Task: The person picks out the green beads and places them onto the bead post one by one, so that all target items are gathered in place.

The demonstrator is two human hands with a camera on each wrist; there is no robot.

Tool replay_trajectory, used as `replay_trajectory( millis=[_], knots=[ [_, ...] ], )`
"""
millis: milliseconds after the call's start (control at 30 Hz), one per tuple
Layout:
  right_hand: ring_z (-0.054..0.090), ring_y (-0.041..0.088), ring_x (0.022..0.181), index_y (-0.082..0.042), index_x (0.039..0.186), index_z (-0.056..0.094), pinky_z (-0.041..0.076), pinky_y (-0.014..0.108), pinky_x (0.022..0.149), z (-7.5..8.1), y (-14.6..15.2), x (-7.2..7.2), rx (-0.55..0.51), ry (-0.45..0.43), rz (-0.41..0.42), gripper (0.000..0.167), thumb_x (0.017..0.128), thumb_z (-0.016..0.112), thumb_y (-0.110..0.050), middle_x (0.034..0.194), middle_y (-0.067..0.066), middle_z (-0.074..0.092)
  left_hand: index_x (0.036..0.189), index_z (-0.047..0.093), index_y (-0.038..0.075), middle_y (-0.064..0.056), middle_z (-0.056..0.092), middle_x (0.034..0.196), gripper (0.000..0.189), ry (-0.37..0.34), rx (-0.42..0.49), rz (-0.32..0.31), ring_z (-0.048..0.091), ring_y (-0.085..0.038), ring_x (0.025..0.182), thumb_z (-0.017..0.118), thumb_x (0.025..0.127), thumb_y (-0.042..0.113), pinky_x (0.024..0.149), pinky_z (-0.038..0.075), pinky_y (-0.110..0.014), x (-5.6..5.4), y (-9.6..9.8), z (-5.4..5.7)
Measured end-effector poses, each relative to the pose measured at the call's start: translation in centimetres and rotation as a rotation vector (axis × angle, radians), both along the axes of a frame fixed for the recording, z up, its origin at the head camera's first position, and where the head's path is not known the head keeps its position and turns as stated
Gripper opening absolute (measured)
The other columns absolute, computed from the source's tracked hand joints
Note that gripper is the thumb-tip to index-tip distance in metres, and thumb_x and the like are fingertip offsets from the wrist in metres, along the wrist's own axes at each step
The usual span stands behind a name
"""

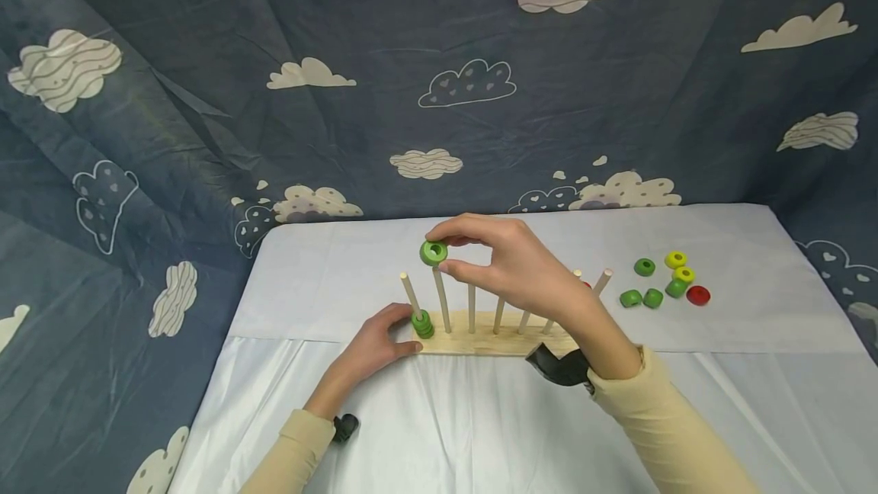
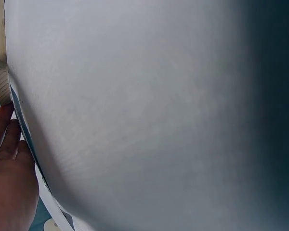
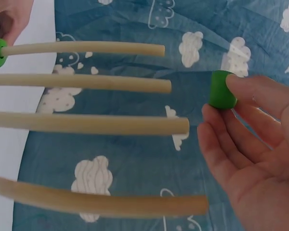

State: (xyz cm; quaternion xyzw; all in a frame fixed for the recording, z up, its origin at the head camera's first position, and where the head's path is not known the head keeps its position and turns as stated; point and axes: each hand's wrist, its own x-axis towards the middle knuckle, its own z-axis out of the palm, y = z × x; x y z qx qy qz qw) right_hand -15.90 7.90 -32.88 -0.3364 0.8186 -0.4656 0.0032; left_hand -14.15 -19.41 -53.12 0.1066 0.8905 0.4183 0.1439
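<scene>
My right hand (image 1: 528,261) pinches a green bead (image 1: 434,253) between thumb and fingertips, just over the tip of the second peg from the left. In the right wrist view this green bead (image 3: 222,90) is apart from the peg tips. My left hand (image 1: 373,341) holds the left end of the wooden peg board (image 1: 473,343), thumb at its front edge and fingers behind. On the leftmost peg (image 1: 410,294), green beads (image 1: 422,325) sit stacked at the bottom. My right forearm partly hides the pegs on the right.
To the right on the white cloth (image 1: 768,311) lie several loose green beads (image 1: 644,267), two yellow beads (image 1: 675,259) and a red bead (image 1: 698,296). Something red shows partly behind my right wrist. A dark cloud-patterned curtain (image 1: 384,29) hangs behind and at the sides.
</scene>
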Motion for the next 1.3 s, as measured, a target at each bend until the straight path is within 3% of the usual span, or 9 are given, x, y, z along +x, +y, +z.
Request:
replay_trajectory(
  millis=[567, 767, 1300],
  knots=[
    [0.071, 0.015, 0.118, -0.011, 0.129, 0.073, 0.058, 0.036, 0.108, -0.1, -2.6, -1.4, 0.109, -0.048, 0.134, 0.033, 0.097, 0.077, -0.006, 0.125, -0.002, 0.076, 0.143, 0.065, 0.016, -0.002, 0.065, 0.146, 0.055, -0.007, -0.002, -0.018, 0.053, -0.026, 0.148, 0.082, 0.091, 0.022, 0.128, 0.04, -0.052, -0.1, -0.2, -0.1],
    [0.071, 0.012, 0.116, -0.012, 0.131, 0.072, 0.061, 0.037, 0.102, -0.3, -3.1, -1.7, 0.157, -0.082, 0.171, 0.033, 0.098, 0.076, -0.008, 0.121, -0.003, 0.076, 0.141, 0.066, 0.017, -0.001, 0.065, 0.144, 0.054, -0.005, 0.013, -0.014, 0.054, -0.026, 0.147, 0.082, 0.09, 0.02, 0.128, 0.04, -0.052, 0.0, -0.3, -0.1],
    [0.074, 0.011, 0.111, -0.014, 0.123, 0.076, 0.061, 0.034, 0.098, -0.3, -3.8, -2.3, 0.242, -0.107, 0.186, 0.028, 0.096, 0.079, -0.01, 0.116, -0.005, 0.078, 0.141, 0.066, 0.016, -0.002, 0.065, 0.144, 0.054, -0.002, 0.022, -0.011, 0.054, -0.028, 0.147, 0.083, 0.09, 0.021, 0.127, 0.04, -0.053, -0.1, -0.3, -0.1]
  ],
)
